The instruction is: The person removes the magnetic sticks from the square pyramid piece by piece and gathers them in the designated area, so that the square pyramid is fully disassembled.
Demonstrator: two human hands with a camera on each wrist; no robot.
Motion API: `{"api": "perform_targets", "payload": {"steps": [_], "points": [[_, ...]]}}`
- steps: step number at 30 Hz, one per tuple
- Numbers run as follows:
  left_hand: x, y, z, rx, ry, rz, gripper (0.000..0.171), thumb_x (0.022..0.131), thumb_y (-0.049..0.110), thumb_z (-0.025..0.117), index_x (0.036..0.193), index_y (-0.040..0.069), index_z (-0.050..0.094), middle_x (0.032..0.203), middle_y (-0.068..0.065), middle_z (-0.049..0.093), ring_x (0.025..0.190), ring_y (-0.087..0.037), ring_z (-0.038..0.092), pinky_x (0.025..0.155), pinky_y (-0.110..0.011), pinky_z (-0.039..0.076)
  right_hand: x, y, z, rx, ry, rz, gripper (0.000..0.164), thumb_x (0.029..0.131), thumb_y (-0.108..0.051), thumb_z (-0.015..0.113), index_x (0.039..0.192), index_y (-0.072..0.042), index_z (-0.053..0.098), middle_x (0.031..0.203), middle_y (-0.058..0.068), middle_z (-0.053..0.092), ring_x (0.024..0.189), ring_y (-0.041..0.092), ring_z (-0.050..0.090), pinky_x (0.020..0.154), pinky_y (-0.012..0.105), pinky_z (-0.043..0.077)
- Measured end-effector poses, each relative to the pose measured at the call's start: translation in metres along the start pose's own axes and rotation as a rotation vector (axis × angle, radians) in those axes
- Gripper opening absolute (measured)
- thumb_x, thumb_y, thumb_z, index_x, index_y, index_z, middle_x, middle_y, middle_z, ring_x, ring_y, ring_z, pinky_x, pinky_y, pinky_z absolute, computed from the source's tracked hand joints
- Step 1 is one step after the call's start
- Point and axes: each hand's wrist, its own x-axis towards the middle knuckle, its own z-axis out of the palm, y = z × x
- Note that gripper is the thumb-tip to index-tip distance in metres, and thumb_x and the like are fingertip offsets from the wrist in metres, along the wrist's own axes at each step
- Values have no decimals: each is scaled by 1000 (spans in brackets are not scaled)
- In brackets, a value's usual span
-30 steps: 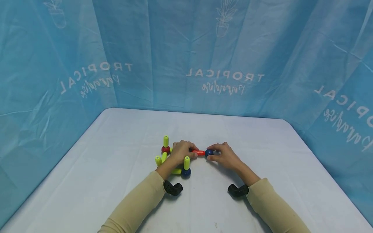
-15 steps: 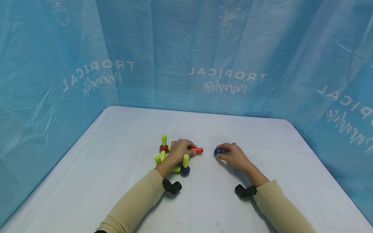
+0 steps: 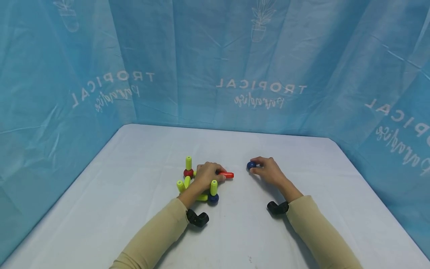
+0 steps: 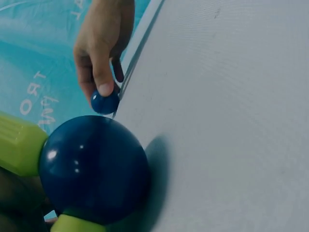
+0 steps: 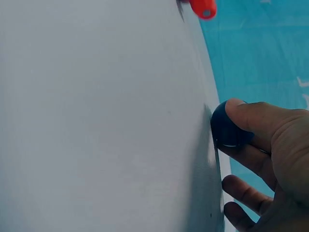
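My left hand [image 3: 205,177] grips a piece at the end of a red rod [image 3: 228,175], with a dark blue bit showing beneath the fingers. The rod's free end points right. My right hand [image 3: 270,172] pinches a small blue ball [image 3: 251,166] between thumb and fingers, apart from the rod. In the right wrist view the ball [image 5: 231,128] sits just under the thumb. Beneath my left wrist stands a frame of lime-green rods with a red ball [image 3: 188,173] and another blue ball [image 3: 213,199]; the hand and forearm hide part of it.
Upright lime-green rods [image 3: 214,187] stand close beside my left forearm. A white cloth-covered table [image 3: 248,231] lies below, its far edge meeting a blue printed curtain [image 3: 201,56]. Black wrist devices [image 3: 197,218] hang from both sleeves.
The blue ball in my right hand was against the red rod's end; it came off to the right, then moved farther from me. My left hand stays nearly in place, holding the rod.
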Motion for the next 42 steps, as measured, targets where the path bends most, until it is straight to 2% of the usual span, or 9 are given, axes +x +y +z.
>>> {"api": "perform_targets", "payload": {"steps": [5, 10, 19, 30, 36, 42], "points": [[-1, 0, 1, -9, 0, 6, 24, 85, 26, 69, 107, 17, 71, 112, -4, 68, 110, -24, 55, 101, -46, 30, 16, 3, -2, 2, 27, 34, 43, 88, -29, 66, 128, -15, 58, 129, 14, 57, 119, 31, 49, 97, 48, 42], [-1, 0, 3, -14, 2, 2, 24, 85, 25, 70, 107, 16, 71, 111, -4, 69, 108, -23, 55, 102, -46, 30, 28, 5, -3, -15, 35, 61, 43, 89, -29, 64, 130, -16, 56, 127, 15, 55, 113, 29, 48, 90, 44, 43], [0, 0, 5, -15, 17, 9, 23, 84, 24, 70, 106, 17, 71, 108, -3, 69, 107, -23, 55, 102, -46, 30, 36, 7, -5, -17, 26, 97, 45, 89, -29, 64, 131, -17, 55, 129, 15, 54, 115, 31, 50, 92, 45, 43], [1, 8, 7, -4, 4, 3, 25, 85, 26, 69, 108, 17, 71, 110, -2, 69, 106, -22, 54, 101, -44, 31, 30, 7, -12, 32, 2, 96, 54, 88, -31, 65, 137, -18, 49, 141, 12, 49, 128, 33, 44, 103, 51, 39], [3, 23, 15, 6, -6, 10, 24, 85, 25, 69, 108, 16, 71, 111, -2, 69, 103, -22, 53, 100, -44, 31, 20, 10, -18, 30, 48, 57, 53, 89, -34, 63, 137, -18, 48, 138, 7, 53, 131, 33, 40, 101, 53, 38], [5, 35, 24, 3, -19, 13, 27, 84, 24, 69, 110, 16, 70, 112, -2, 69, 101, -21, 52, 99, -45, 30, 8, 17, -24, 25, 92, 39, 51, 89, -35, 62, 135, -14, 51, 133, 10, 55, 125, 33, 41, 96, 51, 40]]}}
